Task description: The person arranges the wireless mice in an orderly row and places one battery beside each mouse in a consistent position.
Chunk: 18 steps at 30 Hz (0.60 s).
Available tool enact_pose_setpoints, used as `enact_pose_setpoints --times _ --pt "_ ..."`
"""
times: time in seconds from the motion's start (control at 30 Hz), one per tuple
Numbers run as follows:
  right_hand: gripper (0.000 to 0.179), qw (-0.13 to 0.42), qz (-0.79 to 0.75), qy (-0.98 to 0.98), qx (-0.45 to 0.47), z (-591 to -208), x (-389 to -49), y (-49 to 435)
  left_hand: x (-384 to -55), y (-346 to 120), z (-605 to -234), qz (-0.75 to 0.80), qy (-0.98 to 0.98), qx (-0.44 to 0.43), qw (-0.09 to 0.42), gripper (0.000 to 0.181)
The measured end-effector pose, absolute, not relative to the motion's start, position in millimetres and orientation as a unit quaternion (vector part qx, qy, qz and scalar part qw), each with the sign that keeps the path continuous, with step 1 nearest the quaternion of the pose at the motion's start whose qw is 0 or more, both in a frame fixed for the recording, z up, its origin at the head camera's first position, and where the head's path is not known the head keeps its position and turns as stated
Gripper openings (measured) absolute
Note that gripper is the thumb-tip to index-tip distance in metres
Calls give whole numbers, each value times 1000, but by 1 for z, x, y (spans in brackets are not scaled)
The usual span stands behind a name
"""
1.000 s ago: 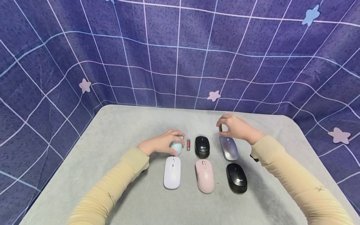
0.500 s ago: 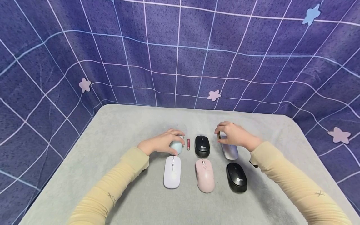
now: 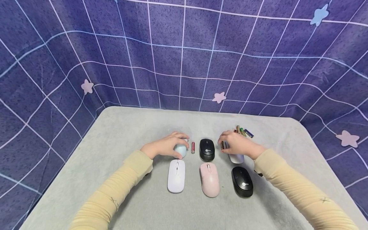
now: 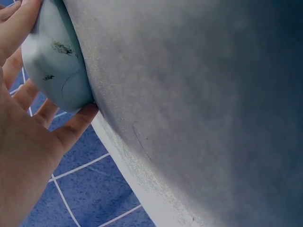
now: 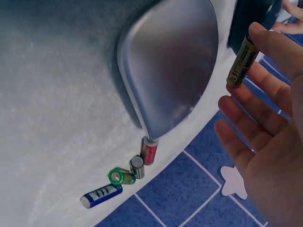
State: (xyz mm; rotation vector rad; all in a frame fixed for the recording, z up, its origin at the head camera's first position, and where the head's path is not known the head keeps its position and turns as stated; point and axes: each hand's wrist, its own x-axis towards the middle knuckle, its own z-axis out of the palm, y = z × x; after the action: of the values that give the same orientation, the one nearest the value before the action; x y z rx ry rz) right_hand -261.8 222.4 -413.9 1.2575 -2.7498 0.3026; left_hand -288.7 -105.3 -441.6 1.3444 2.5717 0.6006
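My left hand holds a light blue mouse, thumb at its near end and fingers around the far side. In the left wrist view dark marks show on the blue mouse. A gold and black battery is pinched between thumb and fingertips of my right hand. That hand hangs over a silver-grey mouse, hiding its front part in the head view. A red battery lies between the blue mouse and a black mouse.
Behind my right hand lie several batteries, including a blue one, a green-ended one and a red one. A white mouse, a pink mouse and another black mouse form the nearer row on the grey table.
My right hand has come nearer and slightly left with its battery, over the grey mouse, uncovering the batteries behind it. The left hand has stayed on the blue mouse.
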Motion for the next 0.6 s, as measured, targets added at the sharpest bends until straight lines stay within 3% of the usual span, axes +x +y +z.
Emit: enact_pose_setpoints --times 0.6 --pt "28 35 87 -902 421 -431 -263 217 -288 -105 -441 208 865 448 92 45"
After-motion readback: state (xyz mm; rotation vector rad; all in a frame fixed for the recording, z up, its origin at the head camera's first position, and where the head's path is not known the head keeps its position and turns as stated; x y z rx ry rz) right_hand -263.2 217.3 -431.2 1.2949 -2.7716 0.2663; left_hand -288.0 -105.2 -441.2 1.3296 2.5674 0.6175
